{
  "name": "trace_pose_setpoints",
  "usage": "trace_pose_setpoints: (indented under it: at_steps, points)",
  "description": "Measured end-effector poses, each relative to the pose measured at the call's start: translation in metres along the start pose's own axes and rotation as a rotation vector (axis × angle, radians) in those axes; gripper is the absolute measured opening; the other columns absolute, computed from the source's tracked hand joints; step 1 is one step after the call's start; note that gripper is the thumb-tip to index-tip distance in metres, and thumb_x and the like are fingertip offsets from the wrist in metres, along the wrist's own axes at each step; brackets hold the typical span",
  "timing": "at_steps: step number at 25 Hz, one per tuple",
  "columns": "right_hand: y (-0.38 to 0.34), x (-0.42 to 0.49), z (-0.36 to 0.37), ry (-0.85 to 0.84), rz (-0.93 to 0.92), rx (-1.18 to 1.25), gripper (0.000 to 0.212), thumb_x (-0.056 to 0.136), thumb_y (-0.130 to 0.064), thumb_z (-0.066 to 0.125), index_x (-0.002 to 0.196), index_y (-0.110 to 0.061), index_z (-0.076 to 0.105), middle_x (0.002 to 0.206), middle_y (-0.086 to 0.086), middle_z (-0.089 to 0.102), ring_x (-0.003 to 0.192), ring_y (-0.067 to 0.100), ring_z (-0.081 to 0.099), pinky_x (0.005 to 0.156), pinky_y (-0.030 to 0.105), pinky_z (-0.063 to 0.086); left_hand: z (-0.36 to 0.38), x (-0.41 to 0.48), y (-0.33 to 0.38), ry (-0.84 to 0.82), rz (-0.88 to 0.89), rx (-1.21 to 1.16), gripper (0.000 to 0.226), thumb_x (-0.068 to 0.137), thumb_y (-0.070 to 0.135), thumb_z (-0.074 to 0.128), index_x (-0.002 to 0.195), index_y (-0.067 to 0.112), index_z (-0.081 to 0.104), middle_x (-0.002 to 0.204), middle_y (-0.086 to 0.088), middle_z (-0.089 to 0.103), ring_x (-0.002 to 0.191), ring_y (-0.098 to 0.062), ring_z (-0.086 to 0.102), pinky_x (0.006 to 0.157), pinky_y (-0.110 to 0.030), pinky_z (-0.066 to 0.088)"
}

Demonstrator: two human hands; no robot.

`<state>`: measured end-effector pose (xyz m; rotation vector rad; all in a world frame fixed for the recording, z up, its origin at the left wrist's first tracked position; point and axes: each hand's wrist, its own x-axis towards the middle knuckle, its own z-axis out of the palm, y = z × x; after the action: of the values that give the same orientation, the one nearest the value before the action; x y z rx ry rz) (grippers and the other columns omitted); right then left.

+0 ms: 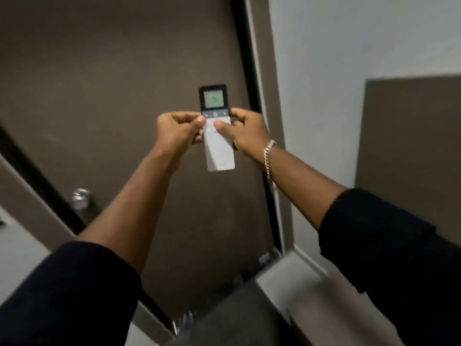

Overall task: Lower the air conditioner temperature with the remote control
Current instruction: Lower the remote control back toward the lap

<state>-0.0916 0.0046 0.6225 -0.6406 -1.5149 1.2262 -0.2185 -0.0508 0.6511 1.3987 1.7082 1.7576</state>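
Note:
The remote control [219,151] is a slim white handset with a dark top and a lit greenish screen showing a blurred digit. It is held upright at arm's length in the middle of the view. My left hand [178,131] grips its left side, thumb resting just below the row of dark buttons. My right hand [245,132] grips its right side, thumb pressed on the white panel below those buttons. A silver chain bracelet [269,152] hangs on the right wrist. No air conditioner is in view.
A dark brown door [112,83] fills the background, with a metal knob [80,198] at lower left and a black frame edge [245,53] on its right. A pale wall [349,41] and a brown panel [411,136] stand at right.

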Motion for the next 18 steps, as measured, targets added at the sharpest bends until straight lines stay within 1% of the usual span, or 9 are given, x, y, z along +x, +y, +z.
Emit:
trace_pose_setpoints:
  at_steps: [2,4,6,8,10,12,14,16,18]
  points:
    - [0.057,-0.014,-0.035,0.09,0.112,-0.128,0.024,0.086,-0.014,0.063,0.107,-0.004,0.069,0.104,0.015,0.075,0.095,0.028,0.071,0.083,0.043,0.059,0.047,-0.01,-0.052,-0.089,-0.121,0.015,0.008,0.088,0.005,0.063,0.084,0.005,0.071,0.083,-0.009,0.072,0.069,-0.016,0.073,0.063,-0.026,0.06]
    - [0.127,-0.035,-0.088,0.165,0.301,-0.243,0.023,0.089,-0.017,0.059,0.107,-0.008,0.07,0.105,0.012,0.075,0.095,0.027,0.071,0.085,0.045,0.058,0.113,-0.031,-0.114,-0.224,-0.251,0.06,0.009,0.087,0.01,0.065,0.081,0.013,0.071,0.081,-0.003,0.074,0.068,-0.011,0.074,0.06,-0.022,0.057]
    - [0.189,-0.059,-0.132,0.214,0.475,-0.28,0.024,0.089,-0.017,0.059,0.109,-0.01,0.069,0.109,0.011,0.074,0.098,0.026,0.07,0.086,0.046,0.059,0.166,-0.057,-0.165,-0.333,-0.344,0.084,0.009,0.087,0.01,0.065,0.083,0.012,0.073,0.078,-0.002,0.073,0.06,-0.007,0.07,0.061,-0.023,0.056]
    - [0.245,-0.094,-0.172,0.276,0.632,-0.256,0.029,0.088,-0.016,0.061,0.115,-0.009,0.067,0.115,0.011,0.072,0.101,0.028,0.069,0.086,0.046,0.059,0.214,-0.091,-0.213,-0.414,-0.454,0.064,0.009,0.087,0.006,0.064,0.087,0.006,0.073,0.08,-0.005,0.073,0.059,-0.009,0.071,0.059,-0.023,0.056]
    - [0.307,-0.137,-0.218,0.371,0.817,-0.217,0.034,0.087,-0.015,0.065,0.12,-0.007,0.065,0.121,0.013,0.069,0.103,0.03,0.069,0.084,0.046,0.06,0.272,-0.134,-0.271,-0.526,-0.587,0.085,0.009,0.087,0.008,0.065,0.09,0.004,0.072,0.088,-0.008,0.075,0.07,-0.015,0.075,0.061,-0.025,0.059]
    - [0.362,-0.188,-0.252,0.459,0.994,-0.176,0.032,0.085,-0.014,0.067,0.116,-0.004,0.065,0.121,0.014,0.07,0.103,0.03,0.07,0.079,0.042,0.061,0.316,-0.185,-0.325,-0.589,-0.719,0.137,0.008,0.086,0.011,0.066,0.089,0.005,0.072,0.094,-0.009,0.076,0.079,-0.019,0.076,0.067,-0.029,0.061]
    - [0.408,-0.24,-0.276,0.534,1.156,-0.151,0.031,0.085,-0.014,0.068,0.113,-0.002,0.065,0.119,0.015,0.07,0.101,0.029,0.071,0.075,0.038,0.062,0.347,-0.237,-0.372,-0.626,-0.842,0.172,0.007,0.085,0.01,0.067,0.084,0.005,0.072,0.094,-0.012,0.075,0.081,-0.023,0.075,0.067,-0.03,0.061]
    - [0.45,-0.284,-0.29,0.614,1.276,-0.13,0.031,0.084,-0.013,0.068,0.113,-0.001,0.065,0.118,0.017,0.07,0.1,0.03,0.071,0.079,0.044,0.061,0.372,-0.282,-0.412,-0.666,-0.909,0.215,0.007,0.082,0.006,0.069,0.076,0.006,0.072,0.09,-0.014,0.075,0.083,-0.028,0.074,0.069,-0.035,0.062]
    - [0.49,-0.322,-0.299,0.704,1.351,-0.102,0.017,0.082,-0.011,0.07,0.098,-0.004,0.069,0.113,0.019,0.071,0.097,0.031,0.071,0.08,0.049,0.06,0.391,-0.319,-0.451,-0.721,-0.903,0.293,0.015,0.08,0.002,0.07,0.067,0.01,0.068,0.08,-0.01,0.072,0.079,-0.025,0.072,0.077,-0.04,0.061]
